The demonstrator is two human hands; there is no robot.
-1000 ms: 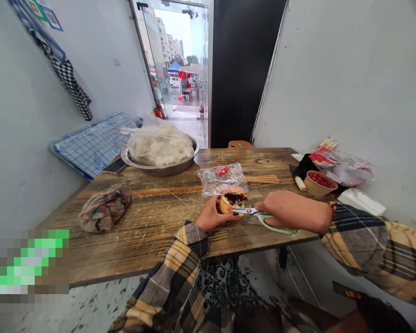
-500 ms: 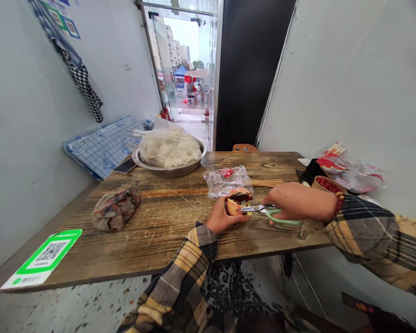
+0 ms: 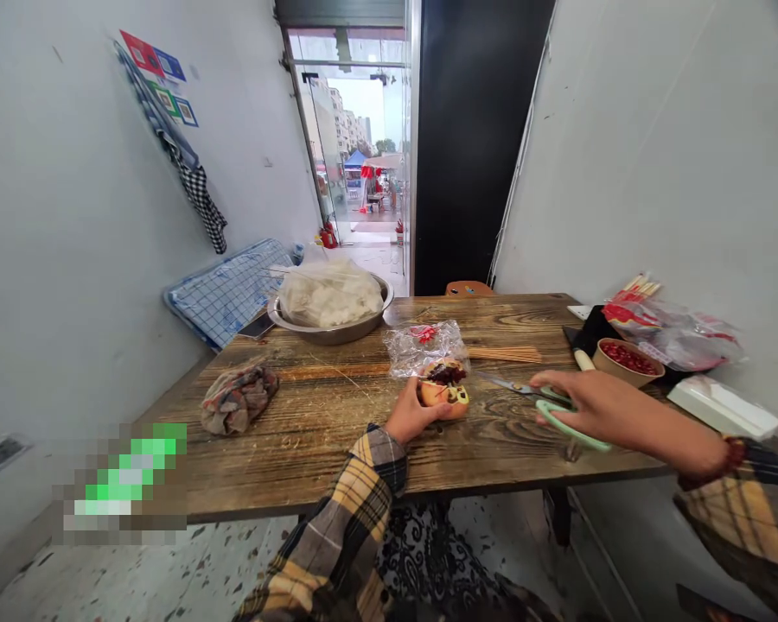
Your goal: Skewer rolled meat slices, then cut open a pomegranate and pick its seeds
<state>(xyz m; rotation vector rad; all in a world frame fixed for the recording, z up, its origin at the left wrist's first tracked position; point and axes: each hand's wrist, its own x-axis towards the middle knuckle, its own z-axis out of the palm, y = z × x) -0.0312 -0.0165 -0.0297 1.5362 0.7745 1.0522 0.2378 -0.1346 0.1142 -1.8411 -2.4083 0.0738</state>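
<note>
My left hand (image 3: 413, 409) is wrapped round an opened pomegranate (image 3: 446, 404), holding it just above the wooden table. Its skin is orange-yellow; dark red insides and pale yellow pith show in the gap. To the right, my right hand (image 3: 577, 410) grips scissors (image 3: 561, 416) by their pale green handles. Their blades point left towards the fruit and stay apart from it. Right behind the fruit lies a crumpled clear plastic wrapper (image 3: 424, 345) with a red mark. A bowl of red seeds (image 3: 630, 358) stands beyond my right hand.
Thin wooden sticks (image 3: 506, 354) lie behind the scissors. A metal basin (image 3: 330, 333) holds a bag of pale stuff at the back left. A crumpled cloth (image 3: 239, 399) is at left. Plastic packets (image 3: 680, 328) and a white box (image 3: 723, 406) sit at right.
The scissors have drawn back from the pomegranate, moving right with my right hand. The fruit is still in my left hand, turned slightly. The view has shifted, showing more of the right side.
</note>
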